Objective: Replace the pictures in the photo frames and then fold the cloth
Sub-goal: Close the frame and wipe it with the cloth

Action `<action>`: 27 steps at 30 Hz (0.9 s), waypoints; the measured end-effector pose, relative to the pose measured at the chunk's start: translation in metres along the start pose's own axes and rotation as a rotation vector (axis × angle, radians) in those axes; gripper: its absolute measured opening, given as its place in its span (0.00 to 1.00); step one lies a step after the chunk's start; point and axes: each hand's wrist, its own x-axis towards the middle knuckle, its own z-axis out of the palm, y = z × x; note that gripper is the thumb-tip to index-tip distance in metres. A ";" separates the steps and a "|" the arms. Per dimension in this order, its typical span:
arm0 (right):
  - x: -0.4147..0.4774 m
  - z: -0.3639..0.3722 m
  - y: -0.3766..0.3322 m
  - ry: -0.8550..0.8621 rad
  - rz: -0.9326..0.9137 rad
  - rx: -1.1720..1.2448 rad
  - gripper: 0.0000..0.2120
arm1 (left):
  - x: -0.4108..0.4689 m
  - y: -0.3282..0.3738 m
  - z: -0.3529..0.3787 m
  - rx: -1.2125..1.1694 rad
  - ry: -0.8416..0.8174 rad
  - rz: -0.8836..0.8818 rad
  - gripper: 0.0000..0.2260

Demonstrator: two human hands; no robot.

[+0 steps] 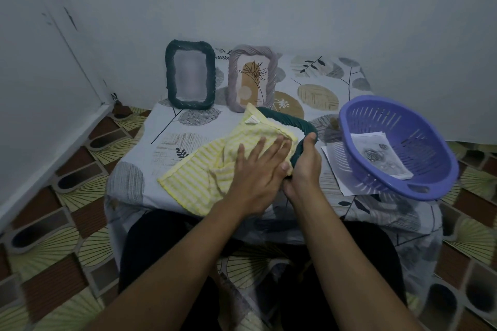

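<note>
Hands meet just left of a purple basket (419, 140) on the worktop (166, 129). With fingers straight, the left hand (255, 166) presses a yellow striped cloth (193, 174) onto the dark green near frame (285, 122). The right hand (304, 169) grips that frame's edge nearest the basket, thumb on the rim. Farther left of the basket and behind it stand a green frame (169, 75) and a grey frame (234, 75). Pictures (376, 153) lie inside the basket.
</note>
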 end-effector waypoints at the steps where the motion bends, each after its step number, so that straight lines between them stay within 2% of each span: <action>1: 0.001 -0.001 0.000 0.005 0.003 0.006 0.25 | 0.000 -0.004 0.000 0.026 0.013 0.015 0.28; 3: 0.002 -0.004 0.002 0.023 -0.010 0.010 0.24 | 0.000 -0.015 0.001 0.043 0.020 -0.003 0.26; 7: 0.007 -0.008 0.004 0.092 -0.040 -0.008 0.21 | -0.002 -0.042 0.002 0.035 -0.070 -0.214 0.23; 13: 0.019 -0.019 -0.010 0.207 -0.102 0.011 0.19 | -0.009 -0.072 -0.001 0.257 -0.125 -0.320 0.23; 22: 0.025 -0.026 -0.008 0.167 -0.078 0.087 0.19 | -0.008 -0.118 -0.015 0.329 0.049 -0.441 0.20; 27: 0.019 -0.023 0.001 0.124 -0.013 0.094 0.18 | -0.010 -0.138 -0.029 0.300 0.081 -0.468 0.18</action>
